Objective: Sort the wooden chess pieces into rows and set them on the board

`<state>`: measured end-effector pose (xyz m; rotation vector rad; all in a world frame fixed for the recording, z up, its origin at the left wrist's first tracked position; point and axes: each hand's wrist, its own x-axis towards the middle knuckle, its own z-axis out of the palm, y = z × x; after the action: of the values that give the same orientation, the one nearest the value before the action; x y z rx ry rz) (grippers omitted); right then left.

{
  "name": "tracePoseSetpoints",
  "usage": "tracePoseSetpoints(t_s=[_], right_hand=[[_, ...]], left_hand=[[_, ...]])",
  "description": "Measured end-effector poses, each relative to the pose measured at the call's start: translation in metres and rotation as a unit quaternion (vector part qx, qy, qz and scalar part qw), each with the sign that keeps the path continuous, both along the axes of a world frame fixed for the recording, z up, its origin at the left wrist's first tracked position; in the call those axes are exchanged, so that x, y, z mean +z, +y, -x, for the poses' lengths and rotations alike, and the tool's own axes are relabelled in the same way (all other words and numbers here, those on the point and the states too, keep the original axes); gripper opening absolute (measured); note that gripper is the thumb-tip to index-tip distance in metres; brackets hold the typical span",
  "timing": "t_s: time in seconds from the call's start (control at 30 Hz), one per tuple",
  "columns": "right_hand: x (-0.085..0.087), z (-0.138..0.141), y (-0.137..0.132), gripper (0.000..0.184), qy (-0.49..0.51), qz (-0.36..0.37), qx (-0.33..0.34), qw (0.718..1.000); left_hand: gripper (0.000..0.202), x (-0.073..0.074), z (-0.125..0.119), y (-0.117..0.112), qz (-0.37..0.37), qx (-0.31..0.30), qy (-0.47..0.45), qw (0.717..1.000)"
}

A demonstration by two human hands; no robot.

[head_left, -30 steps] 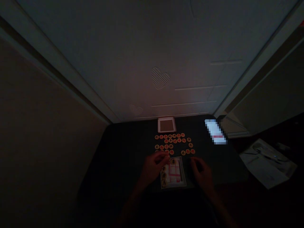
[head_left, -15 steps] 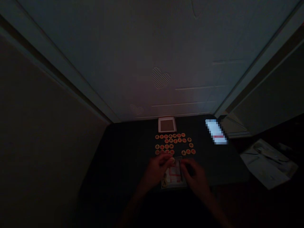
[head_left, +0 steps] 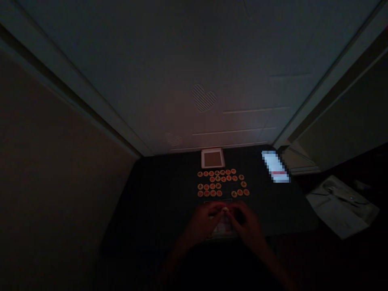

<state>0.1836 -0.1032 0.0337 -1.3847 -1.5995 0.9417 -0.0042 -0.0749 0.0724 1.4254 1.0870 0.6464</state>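
In dim light, my left hand (head_left: 206, 218) and my right hand (head_left: 244, 220) meet at the fingertips near the table's front edge. Pinched between them is a small pale round piece (head_left: 224, 209), apparently a Chinese chess piece; its face cannot be read. Right under the hands lies a clear flat case (head_left: 223, 233) with pink-red marks, mostly covered by my fingers. Just beyond, several round Chinese chess pieces (head_left: 213, 186) with red or dark characters lie in rows. A few of them curve round at the right (head_left: 243, 184).
A pale shallow box or lid (head_left: 212, 158) with a brown inside stands at the back of the dark table (head_left: 163, 194), against the wall. A phone with a bright, blurred screen (head_left: 275, 166) lies at the back right. Pale items (head_left: 342, 208) sit lower, right of the table.
My right hand has come left to meet my left hand, and the fingertips of both now touch around the piece that my left hand held. The laid-out pieces stay put.
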Motion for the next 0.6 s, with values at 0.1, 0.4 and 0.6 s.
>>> tracePoseSetpoints(t_s=[0.1,0.4,0.6], right_hand=[[-0.001,0.0,-0.001,0.022,-0.001,0.012,0.008,1.0],[-0.001,-0.003,-0.003,0.022,0.008,0.031,0.003,0.999],[-0.004,-0.009,0.0,0.027,-0.006,0.011,-0.034,0.999]], left_hand=[[0.02,-0.002,-0.001,0.0,0.001,0.003,0.007,1.0],[0.019,-0.015,-0.002,-0.001,-0.019,0.016,0.015,1.0],[0.016,-0.016,0.003,0.004,-0.065,0.053,0.057,0.995]])
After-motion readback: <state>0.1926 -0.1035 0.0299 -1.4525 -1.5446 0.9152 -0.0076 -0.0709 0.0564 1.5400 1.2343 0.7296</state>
